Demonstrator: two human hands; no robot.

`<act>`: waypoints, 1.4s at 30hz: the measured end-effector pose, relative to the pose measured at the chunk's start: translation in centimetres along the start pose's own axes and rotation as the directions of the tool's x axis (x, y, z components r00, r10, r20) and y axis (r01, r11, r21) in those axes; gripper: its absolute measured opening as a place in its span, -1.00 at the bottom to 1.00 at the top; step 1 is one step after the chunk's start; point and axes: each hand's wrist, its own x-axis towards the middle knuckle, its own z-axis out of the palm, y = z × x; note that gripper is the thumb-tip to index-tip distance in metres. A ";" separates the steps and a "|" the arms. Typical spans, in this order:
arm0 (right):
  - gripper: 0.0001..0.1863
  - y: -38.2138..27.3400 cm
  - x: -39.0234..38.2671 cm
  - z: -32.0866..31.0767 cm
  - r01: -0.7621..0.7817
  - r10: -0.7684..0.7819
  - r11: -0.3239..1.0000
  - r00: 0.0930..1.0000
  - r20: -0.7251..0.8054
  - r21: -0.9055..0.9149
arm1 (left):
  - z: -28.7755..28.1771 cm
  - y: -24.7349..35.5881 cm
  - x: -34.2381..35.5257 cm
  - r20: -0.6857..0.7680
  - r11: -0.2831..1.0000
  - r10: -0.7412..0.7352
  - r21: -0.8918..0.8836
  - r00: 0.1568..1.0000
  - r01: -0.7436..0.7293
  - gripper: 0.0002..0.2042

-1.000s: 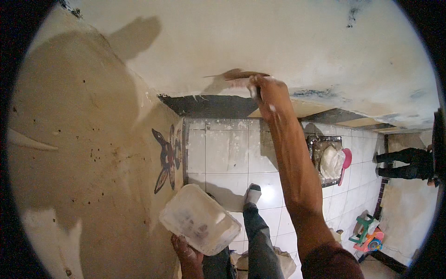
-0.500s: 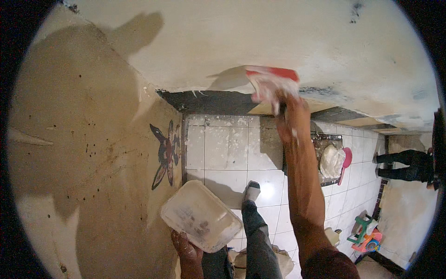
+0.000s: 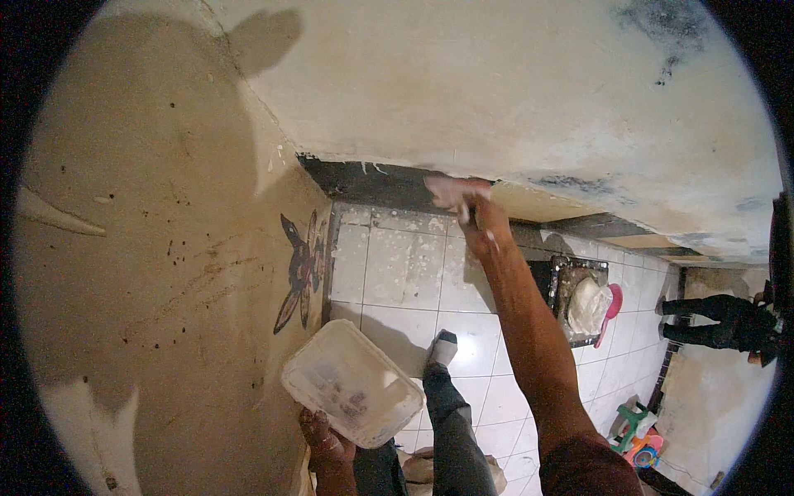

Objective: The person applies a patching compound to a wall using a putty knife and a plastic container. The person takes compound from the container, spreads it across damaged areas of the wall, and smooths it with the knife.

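My R hand [image 3: 484, 221], clamped on scraper [image 3: 449, 191], is now lower & further L, over dark strip [image 3: 376, 187]: prob. edge work; L hand [image 3: 326, 433] grips tub [image 3: 362, 357].

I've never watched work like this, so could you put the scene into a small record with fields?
Left hand: the left hand holds a whitish tray near its lower left edge
Right hand: the right hand grips a blurred flat tool; wall contact unclear
Wall: pale wall, dark stains, black band below
Floor: white tiles, pale spots
Right side: whitish bag, pink dipper
Far right: another person, standing
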 end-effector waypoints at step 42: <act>-0.90 -12.6 -7.5 -5.5 -0.077 0.235 0.722 0.962 -0.139 0.687 | -2.3 -0.6 -0.8 0.225 0.840 0.334 0.369 0.916 -0.397 -0.30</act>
